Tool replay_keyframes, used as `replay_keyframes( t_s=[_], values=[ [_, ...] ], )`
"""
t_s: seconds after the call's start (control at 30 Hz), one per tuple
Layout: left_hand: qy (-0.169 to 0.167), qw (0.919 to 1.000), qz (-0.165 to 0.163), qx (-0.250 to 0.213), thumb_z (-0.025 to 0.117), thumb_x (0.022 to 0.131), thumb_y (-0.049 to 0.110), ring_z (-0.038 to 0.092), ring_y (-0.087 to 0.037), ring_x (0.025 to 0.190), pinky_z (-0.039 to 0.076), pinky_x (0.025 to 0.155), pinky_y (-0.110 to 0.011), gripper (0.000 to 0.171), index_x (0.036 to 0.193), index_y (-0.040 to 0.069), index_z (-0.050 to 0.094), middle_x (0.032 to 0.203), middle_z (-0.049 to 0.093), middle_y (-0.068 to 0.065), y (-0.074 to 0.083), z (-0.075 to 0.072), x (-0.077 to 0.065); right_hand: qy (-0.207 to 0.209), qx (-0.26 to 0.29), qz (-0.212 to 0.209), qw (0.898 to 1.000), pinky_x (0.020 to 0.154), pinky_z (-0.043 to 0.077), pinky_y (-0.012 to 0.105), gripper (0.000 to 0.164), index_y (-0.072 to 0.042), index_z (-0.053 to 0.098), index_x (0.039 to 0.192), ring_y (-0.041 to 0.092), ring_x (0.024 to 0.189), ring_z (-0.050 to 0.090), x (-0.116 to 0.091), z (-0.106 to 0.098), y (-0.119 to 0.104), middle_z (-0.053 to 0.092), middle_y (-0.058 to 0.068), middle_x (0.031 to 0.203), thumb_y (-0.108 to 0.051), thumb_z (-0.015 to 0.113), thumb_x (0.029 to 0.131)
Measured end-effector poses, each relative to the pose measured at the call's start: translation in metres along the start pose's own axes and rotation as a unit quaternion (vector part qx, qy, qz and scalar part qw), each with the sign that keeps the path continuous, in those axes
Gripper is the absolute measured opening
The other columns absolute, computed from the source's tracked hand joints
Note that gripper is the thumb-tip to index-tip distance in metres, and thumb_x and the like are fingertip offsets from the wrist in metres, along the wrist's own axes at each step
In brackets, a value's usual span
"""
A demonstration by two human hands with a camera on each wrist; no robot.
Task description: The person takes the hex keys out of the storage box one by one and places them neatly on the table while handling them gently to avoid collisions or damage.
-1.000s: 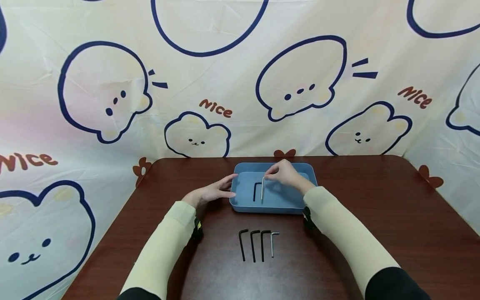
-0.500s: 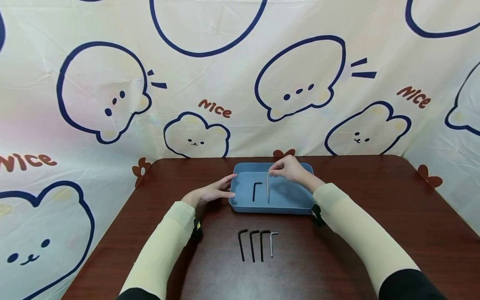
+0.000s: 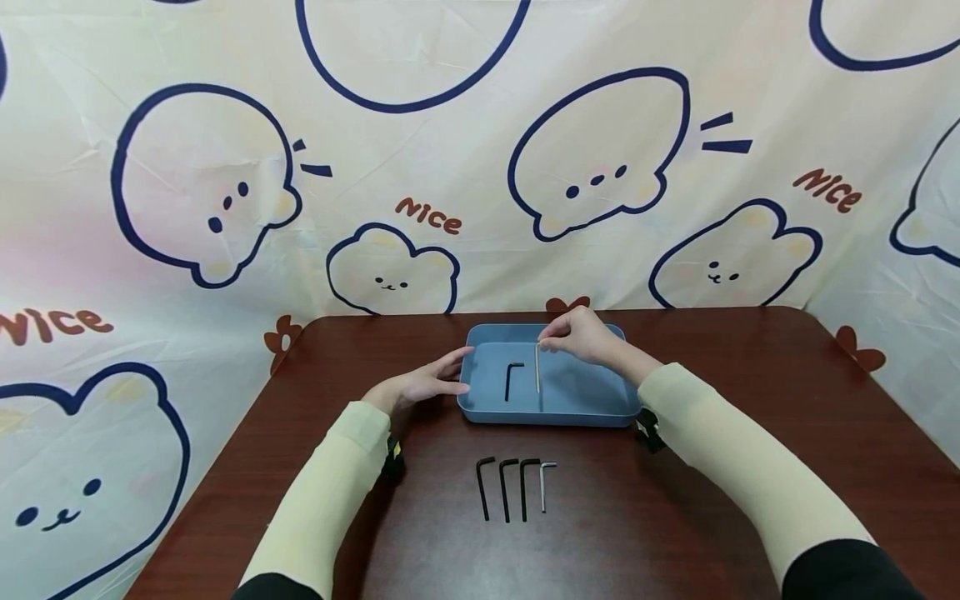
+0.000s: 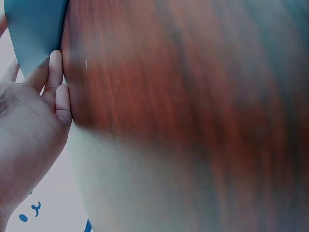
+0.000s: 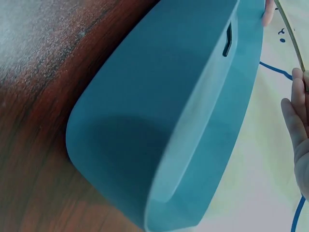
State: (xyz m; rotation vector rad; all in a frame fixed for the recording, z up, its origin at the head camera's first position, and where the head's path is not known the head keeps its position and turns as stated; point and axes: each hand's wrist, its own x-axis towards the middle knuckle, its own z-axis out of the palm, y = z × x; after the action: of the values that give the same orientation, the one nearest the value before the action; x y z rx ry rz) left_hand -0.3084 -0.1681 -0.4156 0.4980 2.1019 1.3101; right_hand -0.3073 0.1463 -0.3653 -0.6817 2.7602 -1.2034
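A blue tray (image 3: 573,416) stands on the table. My left hand (image 3: 415,387) rests against its left end, thumb and fingers spread and fairly straight. In the left wrist view, the fingertips (image 4: 56,60) of that hand touch the tray wall (image 4: 36,29). My right hand (image 3: 585,337) pinches a pale metallic hex key (image 3: 537,371) by its upper end, the long arm hanging down over the tray. The right wrist view shows part of this hex key (image 5: 291,34) above the fingers. On the tray floor, left of it, lies a black hex key (image 3: 508,383).
In front of the tray, several hex keys lie side by side on the brown table (image 3: 435,533): black ones (image 3: 504,492) and a silver one (image 3: 543,490) at the right end. A cloth printed with cartoon bears (image 3: 393,271) hangs behind the table.
My right hand has moved a little to the right over the tray with the pale hex key, away from the black one. My left hand has stayed at the tray's left end.
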Motion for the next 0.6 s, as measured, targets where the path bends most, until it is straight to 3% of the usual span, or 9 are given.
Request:
replay_keyframes(
  t_s=[0.27,0.5,0.6],
  values=[
    [0.001,1.0,0.003,-0.004,0.06,0.097,0.016,0.013,-0.033,0.145,0.009,0.112,-0.059,0.075,0.157,0.022,0.015,0.161,0.011,-0.014,-0.002,0.0,0.002,-0.001,-0.016,-0.011,1.0,0.074,0.052,0.037,0.012,-0.008,0.078,0.096,0.016,0.079,0.067,-0.009,-0.008,-0.006,0.073,0.009,0.087,-0.016,0.072,0.089],
    [0.0,1.0,0.002,-0.005,0.06,0.097,0.016,0.013,-0.032,0.146,0.009,0.112,-0.058,0.075,0.157,0.022,0.015,0.161,0.01,-0.013,-0.003,0.0,0.002,-0.008,-0.014,-0.015,1.0,0.073,0.052,0.036,0.012,-0.009,0.078,0.095,0.024,0.083,0.067,-0.022,-0.011,-0.01,0.073,0.001,0.083,-0.017,0.072,0.089],
    [0.001,1.0,-0.001,-0.004,0.06,0.097,0.016,0.013,-0.032,0.146,0.009,0.112,-0.058,0.075,0.157,0.023,0.015,0.161,0.01,-0.013,-0.001,0.001,0.001,-0.011,-0.019,-0.031,0.999,0.07,0.052,0.035,0.012,-0.009,0.078,0.096,0.02,0.08,0.067,-0.03,-0.011,-0.012,0.073,0.001,0.084,-0.017,0.071,0.09]
  ],
)
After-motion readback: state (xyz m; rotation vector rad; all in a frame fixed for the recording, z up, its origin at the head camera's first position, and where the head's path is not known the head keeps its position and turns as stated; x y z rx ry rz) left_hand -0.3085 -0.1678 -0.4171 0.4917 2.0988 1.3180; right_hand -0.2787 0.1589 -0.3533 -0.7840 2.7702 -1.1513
